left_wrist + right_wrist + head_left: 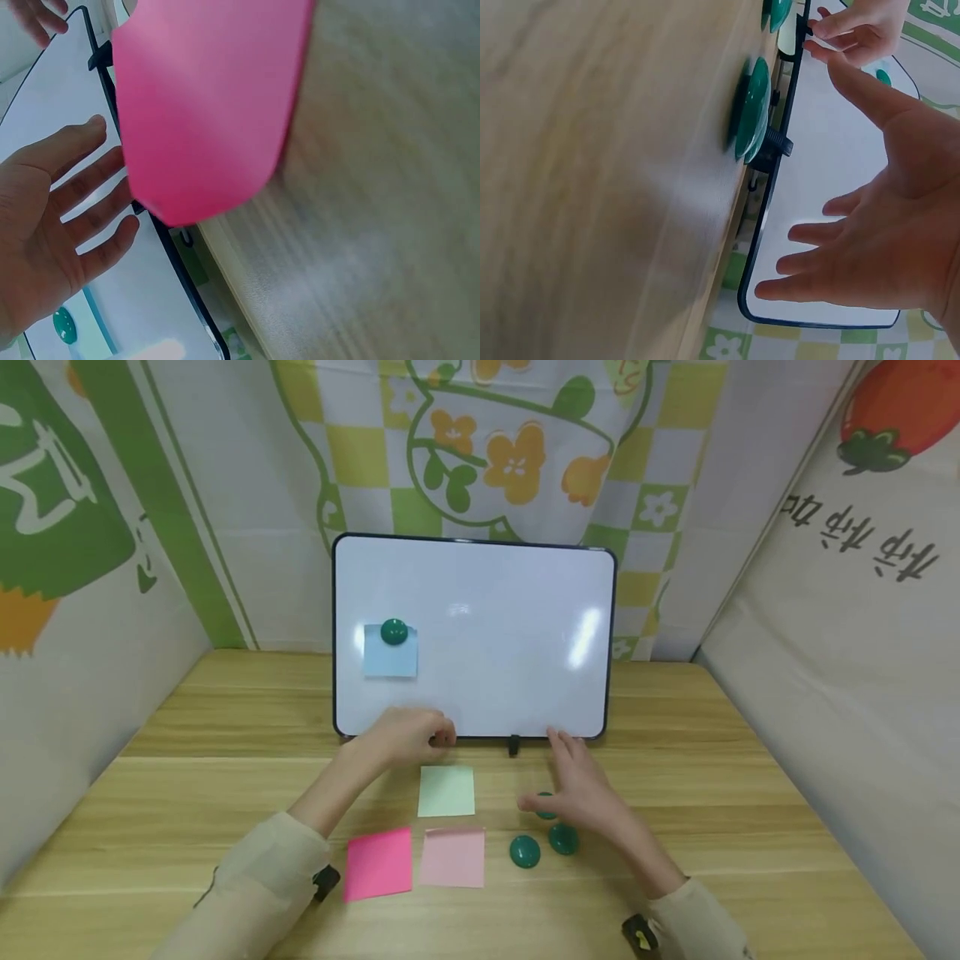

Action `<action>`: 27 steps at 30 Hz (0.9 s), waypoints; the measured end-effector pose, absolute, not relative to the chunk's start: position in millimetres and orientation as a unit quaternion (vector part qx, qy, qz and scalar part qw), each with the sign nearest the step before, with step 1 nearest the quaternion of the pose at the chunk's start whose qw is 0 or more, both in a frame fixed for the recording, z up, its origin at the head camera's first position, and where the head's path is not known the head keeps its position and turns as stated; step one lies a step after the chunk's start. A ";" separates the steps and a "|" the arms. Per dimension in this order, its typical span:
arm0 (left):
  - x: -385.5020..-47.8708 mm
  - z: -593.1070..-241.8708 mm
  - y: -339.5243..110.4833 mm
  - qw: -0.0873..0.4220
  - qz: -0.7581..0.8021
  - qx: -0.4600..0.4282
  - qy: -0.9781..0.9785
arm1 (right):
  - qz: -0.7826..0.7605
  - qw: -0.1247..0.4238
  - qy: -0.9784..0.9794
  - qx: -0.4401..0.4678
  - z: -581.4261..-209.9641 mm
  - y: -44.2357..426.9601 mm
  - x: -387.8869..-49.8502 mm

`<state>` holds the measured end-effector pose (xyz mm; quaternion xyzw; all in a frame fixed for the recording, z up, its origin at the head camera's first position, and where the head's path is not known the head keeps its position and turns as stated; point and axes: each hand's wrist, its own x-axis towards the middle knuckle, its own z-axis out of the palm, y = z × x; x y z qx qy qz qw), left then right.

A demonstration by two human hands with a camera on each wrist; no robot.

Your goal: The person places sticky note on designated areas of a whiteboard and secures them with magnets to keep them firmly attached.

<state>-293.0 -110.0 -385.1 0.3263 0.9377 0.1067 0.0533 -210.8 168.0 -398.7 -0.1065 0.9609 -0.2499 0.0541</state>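
Observation:
A white board [480, 602] with a dark rim stands at the back of the table. High on its left part, a green round magnet [394, 632] sits over a light blue sticky note [391, 662]. My left hand [412, 735] is by the board's lower edge, left of centre; its fingers are spread and empty in the left wrist view. At the lower right of the board, my right hand [588, 789] has its fingers extended, also empty. Whether the fingertips touch the rim, I cannot tell. Below the right hand lie green magnets [525, 852], one partly hidden by it.
On the wooden table [750, 860] lie a pale green sticky note [446, 792], a bright pink one [378, 864] and a light pink one [453, 858]. A small black foot [513, 745] shows under the board. Printed cloth [675, 443] hangs behind and at both sides.

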 end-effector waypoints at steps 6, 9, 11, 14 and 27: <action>-293.2 -385.1 -107.0 0.092 0.099 0.319 0.938 | -0.209 0.075 0.970 -0.104 -400.9 177.1 -203.6; -292.1 -385.1 -106.4 0.107 0.098 0.315 0.938 | -0.213 0.084 0.968 -0.105 -401.6 180.2 -200.3; -291.0 -384.9 -105.9 0.118 0.100 0.311 0.938 | -0.219 0.086 0.966 -0.111 -401.8 181.7 -198.7; -289.6 -384.4 -104.7 0.127 0.100 0.309 0.937 | -0.230 0.088 0.962 -0.119 -402.3 184.2 -196.8; -287.7 -385.6 -105.0 0.153 0.093 0.299 0.937 | -0.272 0.076 0.948 -0.147 -410.8 194.8 -193.1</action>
